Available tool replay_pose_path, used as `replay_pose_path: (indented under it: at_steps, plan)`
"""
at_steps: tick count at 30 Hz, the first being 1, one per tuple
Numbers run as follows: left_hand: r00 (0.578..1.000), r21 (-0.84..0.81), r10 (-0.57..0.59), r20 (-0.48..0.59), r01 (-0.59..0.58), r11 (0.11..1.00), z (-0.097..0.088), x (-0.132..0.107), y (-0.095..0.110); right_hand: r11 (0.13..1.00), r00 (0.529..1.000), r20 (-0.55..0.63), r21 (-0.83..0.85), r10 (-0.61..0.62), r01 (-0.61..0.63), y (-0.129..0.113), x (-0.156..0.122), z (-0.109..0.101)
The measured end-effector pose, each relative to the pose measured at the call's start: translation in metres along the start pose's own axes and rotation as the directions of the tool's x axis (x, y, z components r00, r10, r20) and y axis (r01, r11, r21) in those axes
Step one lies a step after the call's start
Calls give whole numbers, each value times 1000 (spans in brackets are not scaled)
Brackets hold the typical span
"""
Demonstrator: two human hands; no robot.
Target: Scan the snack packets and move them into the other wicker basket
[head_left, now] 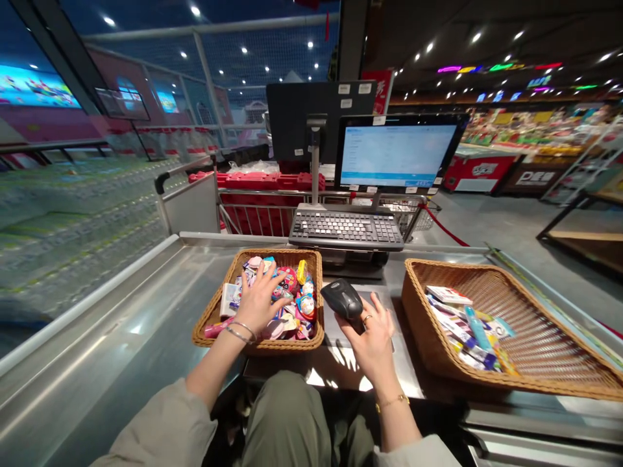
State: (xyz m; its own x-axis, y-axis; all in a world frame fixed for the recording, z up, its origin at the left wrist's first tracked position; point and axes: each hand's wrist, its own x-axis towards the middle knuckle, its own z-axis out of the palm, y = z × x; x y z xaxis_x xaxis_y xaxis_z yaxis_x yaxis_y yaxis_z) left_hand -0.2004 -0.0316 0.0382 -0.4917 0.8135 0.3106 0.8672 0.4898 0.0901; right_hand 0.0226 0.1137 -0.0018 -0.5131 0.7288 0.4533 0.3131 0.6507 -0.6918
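My left hand (256, 299) reaches into a small wicker basket (208, 323) full of several colourful small packets (292, 295). Its fingers are spread and rest on the packets, with nothing gripped that I can see. My right hand (372, 334) is closed round the handle of a dark handheld barcode scanner (342, 298), held just right of that basket above the steel counter. A larger wicker basket (545, 337) sits to the right and holds several flat packets (462, 327) along its left side.
A keyboard (346, 228) and a lit monitor (396, 154) stand behind the baskets, with a second screen's back (311, 120) to the left. The steel checkout counter (121, 337) slopes left. A red shopping cart (257, 194) sits beyond; store shelves (530, 130) far right.
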Motion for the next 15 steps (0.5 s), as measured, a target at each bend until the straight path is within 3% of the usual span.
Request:
replay_pose_path:
  at_steps: [15]
  plan:
    - [997, 110, -26, 78, 17, 994, 10, 9, -44, 1000, 997, 77, -6, 5, -4, -7, -1, 6]
